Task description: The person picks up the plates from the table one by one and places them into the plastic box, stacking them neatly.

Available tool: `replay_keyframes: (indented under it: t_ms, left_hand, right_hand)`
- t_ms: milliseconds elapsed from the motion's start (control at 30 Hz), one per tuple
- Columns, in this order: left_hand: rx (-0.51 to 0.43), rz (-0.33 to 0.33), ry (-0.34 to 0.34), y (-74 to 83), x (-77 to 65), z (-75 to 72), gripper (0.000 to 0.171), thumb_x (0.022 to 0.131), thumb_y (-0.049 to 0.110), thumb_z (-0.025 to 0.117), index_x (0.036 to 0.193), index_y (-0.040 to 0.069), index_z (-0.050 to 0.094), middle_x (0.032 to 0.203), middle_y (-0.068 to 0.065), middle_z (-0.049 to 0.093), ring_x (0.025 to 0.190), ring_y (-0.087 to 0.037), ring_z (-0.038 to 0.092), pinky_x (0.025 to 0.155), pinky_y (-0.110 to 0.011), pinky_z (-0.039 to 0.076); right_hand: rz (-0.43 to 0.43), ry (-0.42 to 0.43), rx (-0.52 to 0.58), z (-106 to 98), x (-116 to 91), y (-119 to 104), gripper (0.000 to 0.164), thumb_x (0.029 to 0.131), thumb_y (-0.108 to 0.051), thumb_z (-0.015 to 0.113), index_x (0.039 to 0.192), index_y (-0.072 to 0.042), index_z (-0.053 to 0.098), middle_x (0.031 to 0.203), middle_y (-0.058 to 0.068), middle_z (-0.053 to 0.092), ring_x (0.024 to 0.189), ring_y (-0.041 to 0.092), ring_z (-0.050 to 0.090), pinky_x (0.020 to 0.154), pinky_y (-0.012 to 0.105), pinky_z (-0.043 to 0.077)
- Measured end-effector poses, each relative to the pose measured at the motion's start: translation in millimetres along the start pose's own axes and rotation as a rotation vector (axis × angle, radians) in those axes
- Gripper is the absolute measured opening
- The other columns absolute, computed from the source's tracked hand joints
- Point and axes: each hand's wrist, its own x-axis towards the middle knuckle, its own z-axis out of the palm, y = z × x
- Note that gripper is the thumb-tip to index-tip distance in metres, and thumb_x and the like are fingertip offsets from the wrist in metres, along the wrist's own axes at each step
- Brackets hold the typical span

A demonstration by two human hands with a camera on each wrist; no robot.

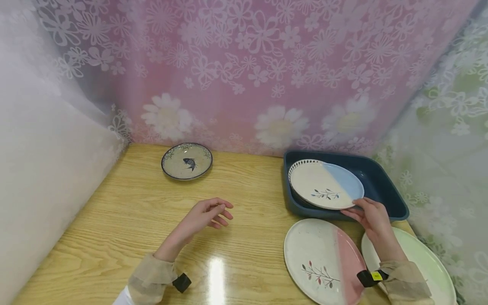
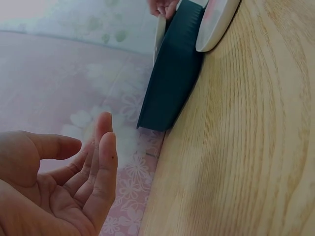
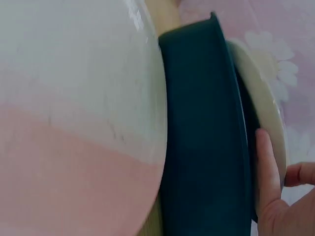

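Observation:
My right hand (image 1: 375,222) pinches the lower right rim of an oval-looking white and blue plate (image 1: 320,182) with a twig design. The thumb is on its upper face, and fingers reach under it. This plate is tilted over the dark teal basin (image 1: 385,186), overlapping its left part; its pale edge (image 3: 268,98) rises above the basin wall in the right wrist view. Dark diamond marks run along the upper left rim. My left hand (image 1: 202,218) hovers over the table with relaxed, slightly bent fingers, holding nothing.
A small fish plate (image 1: 187,162) with a blue rim sits at the back left of the wooden table (image 1: 114,237). In front of the basin lie a white and pink plate (image 1: 320,258) and a pale green plate (image 1: 427,262). Floral cloth (image 1: 228,84) hangs behind.

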Motion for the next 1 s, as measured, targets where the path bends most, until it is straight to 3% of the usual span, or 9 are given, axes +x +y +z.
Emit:
replay_keyframes:
  t_ms: [100,167,233,300,533,700,1000]
  left_hand:
    - [0.009,-0.002,-0.009,-0.2,0.1,0.3,0.031,0.098,0.026,0.045,0.118,0.006,0.058,0.1,-0.016,0.066,0.089,-0.035,0.063,0.078,-0.047,0.052]
    - [0.013,-0.006,-0.011,-0.4,0.3,0.4,0.032,0.098,0.026,0.045,0.118,0.006,0.057,0.1,-0.015,0.066,0.089,-0.035,0.063,0.078,-0.047,0.052]
    - [0.011,-0.008,-0.013,-0.6,0.7,0.5,0.032,0.098,0.026,0.045,0.119,0.005,0.057,0.1,-0.015,0.066,0.089,-0.035,0.063,0.078,-0.047,0.052]
    - [0.008,-0.011,-0.011,-1.1,1.1,0.5,0.03,0.098,0.025,0.045,0.118,0.006,0.058,0.1,-0.014,0.066,0.089,-0.034,0.063,0.078,-0.046,0.052]
    - [0.01,-0.013,-0.016,-3.0,2.5,0.9,0.031,0.098,0.026,0.045,0.118,0.005,0.057,0.1,-0.015,0.066,0.089,-0.036,0.063,0.078,-0.047,0.052]
    - [0.01,-0.013,-0.023,-4.0,3.3,1.9,0.034,0.098,0.026,0.045,0.12,0.003,0.056,0.1,-0.014,0.066,0.089,-0.035,0.063,0.078,-0.048,0.052]
    - [0.009,-0.021,-0.017,-4.4,5.1,1.5,0.031,0.098,0.026,0.045,0.118,0.005,0.058,0.1,-0.014,0.066,0.091,-0.038,0.061,0.078,-0.045,0.053]
  right_hand:
    - [-0.027,0.008,-0.241,-3,4,-2,0.032,0.096,-0.013,0.042,0.119,0.008,0.046,0.084,0.0,0.058,0.071,0.015,0.069,0.071,0.031,0.055]
    - [-0.024,0.016,-0.409,-5,7,-3,0.048,0.097,-0.019,0.04,0.134,0.012,0.031,0.084,-0.004,0.056,0.069,0.012,0.067,0.071,0.029,0.055]
    - [-0.01,0.003,-0.537,-7,10,-5,0.059,0.098,-0.023,0.039,0.14,0.013,0.018,0.086,-0.006,0.055,0.068,0.009,0.066,0.07,0.028,0.055]
    - [0.014,-0.01,-0.624,-8,13,-7,0.062,0.098,-0.025,0.039,0.141,0.013,0.015,0.083,-0.006,0.056,0.065,0.008,0.065,0.068,0.026,0.055]
    - [0.065,-0.036,-0.782,-6,25,-12,0.075,0.095,-0.023,0.046,0.145,0.002,-0.004,0.078,0.002,0.054,0.054,0.009,0.056,0.053,0.026,0.051]
    - [0.044,-0.043,-0.888,-8,31,-10,0.074,0.094,-0.022,0.048,0.145,0.003,0.001,0.069,0.002,0.048,0.048,0.011,0.046,0.045,0.028,0.043]
    - [0.023,-0.061,-0.834,-12,31,-5,0.076,0.096,-0.03,0.048,0.147,-0.003,-0.002,0.068,-0.003,0.04,0.048,0.011,0.037,0.044,0.028,0.041]
